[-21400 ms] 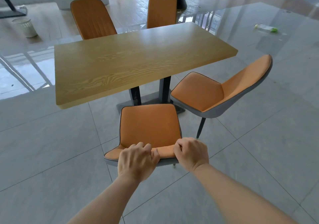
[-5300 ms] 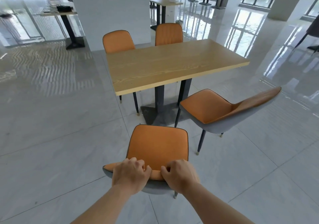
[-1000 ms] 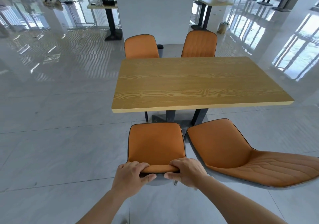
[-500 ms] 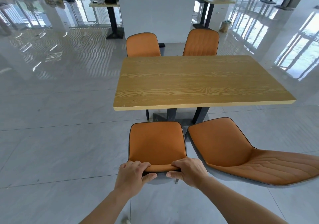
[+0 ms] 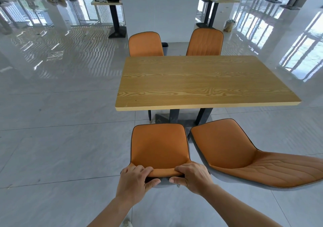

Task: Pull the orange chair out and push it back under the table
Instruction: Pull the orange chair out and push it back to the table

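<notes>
Head view: the orange chair stands at 6 o'clock of the table, facing it; its seat front is near the table's near edge but not under it; a strip of floor and the dark pedestal show between.
Left hand: clamped on the backrest top toward its 9 o'clock end; fingers curled over the front, thumb under the grey rear shell.
Right hand: gripping the same rim toward its 3 o'clock end, in the same way.
Change: five seconds ago the chair stood well apart from the table; now it has closed on it and sits squarer; over the last half second it has hardly shifted.
Meaning: the pull-out looks done; the push-back seems under way but unfinished, since the whole seat is still in the open.
Neighbour: a second chair sits just beside at 3 o'clock, turned sideways; the gap is narrow, so a snag seems possible.
Hidden: the held chair's legs lie under its seat, so whether they will clear the pedestal base cannot be told; the second chair runs off the frame at 3 o'clock; a pale shape at 6 o'clock, perhaps a shoe, is cut off.
</notes>
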`<state>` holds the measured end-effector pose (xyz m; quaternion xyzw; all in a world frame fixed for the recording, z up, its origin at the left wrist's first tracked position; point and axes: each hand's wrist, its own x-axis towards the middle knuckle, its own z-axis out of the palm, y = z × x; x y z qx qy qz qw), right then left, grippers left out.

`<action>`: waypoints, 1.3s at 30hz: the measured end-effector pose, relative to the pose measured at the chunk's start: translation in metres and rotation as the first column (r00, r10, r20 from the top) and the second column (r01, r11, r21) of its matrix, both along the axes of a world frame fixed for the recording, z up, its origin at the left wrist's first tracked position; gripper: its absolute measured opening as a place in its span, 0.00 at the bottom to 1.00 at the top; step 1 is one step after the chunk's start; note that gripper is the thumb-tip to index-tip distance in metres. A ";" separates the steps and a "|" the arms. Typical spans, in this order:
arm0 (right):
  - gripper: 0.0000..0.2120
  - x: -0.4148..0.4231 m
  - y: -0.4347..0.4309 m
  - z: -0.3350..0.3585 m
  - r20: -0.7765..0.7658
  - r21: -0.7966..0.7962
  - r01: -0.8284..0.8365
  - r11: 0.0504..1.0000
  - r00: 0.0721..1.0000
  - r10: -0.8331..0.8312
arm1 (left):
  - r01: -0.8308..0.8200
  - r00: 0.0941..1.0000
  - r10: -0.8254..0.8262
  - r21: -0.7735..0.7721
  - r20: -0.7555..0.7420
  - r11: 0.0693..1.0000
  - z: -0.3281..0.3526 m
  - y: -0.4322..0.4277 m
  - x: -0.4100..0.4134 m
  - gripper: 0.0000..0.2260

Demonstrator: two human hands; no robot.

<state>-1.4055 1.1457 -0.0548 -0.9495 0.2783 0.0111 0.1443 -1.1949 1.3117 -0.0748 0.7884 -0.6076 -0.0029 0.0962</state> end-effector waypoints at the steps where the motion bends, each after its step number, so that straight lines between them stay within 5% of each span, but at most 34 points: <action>1: 0.38 0.000 0.000 0.000 -0.001 0.001 0.001 1.000 1.000 -0.001 | 0.000 1.000 0.000 -0.003 0.004 1.000 0.000 0.000 0.000 0.26; 31: 0.36 -0.003 0.013 0.007 0.042 0.001 0.049 0.999 0.998 -0.049 | -0.014 0.999 0.013 -0.017 -0.037 1.000 0.001 0.001 0.000 0.25; 39: 0.34 -0.002 0.014 0.011 0.046 0.012 0.063 0.998 0.997 -0.063 | -0.070 0.991 0.077 0.066 -0.110 0.995 0.013 0.000 -0.005 0.32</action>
